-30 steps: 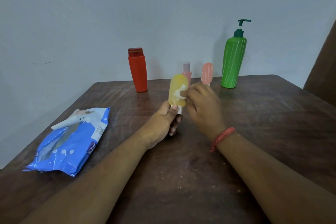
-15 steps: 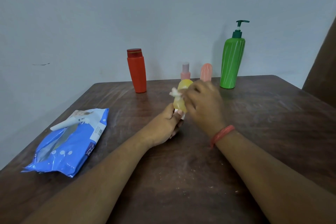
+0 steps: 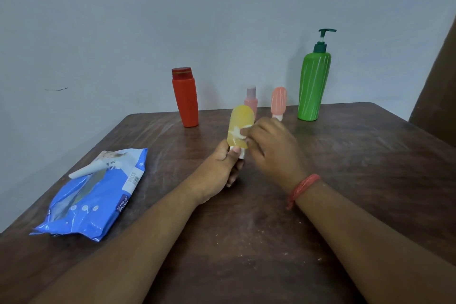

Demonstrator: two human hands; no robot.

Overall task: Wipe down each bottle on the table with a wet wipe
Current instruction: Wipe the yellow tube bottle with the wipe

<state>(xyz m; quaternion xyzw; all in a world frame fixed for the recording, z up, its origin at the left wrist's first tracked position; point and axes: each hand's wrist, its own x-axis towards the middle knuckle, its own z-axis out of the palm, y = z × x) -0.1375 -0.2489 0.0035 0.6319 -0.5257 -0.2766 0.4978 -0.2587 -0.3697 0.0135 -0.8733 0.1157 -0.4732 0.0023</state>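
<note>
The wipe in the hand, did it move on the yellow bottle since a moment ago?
Yes. The wipe went from up near the top of the yellow bottle down to its middle.

the left hand is gripping the white cap end of a yellow bottle, holding it upright above the tabletop. the right hand is pressing a white wet wipe against the bottle's front. a red bottle, two small pink bottles and a green pump bottle are standing along the far edge. a blue wipes pack is lying at the left.
</note>
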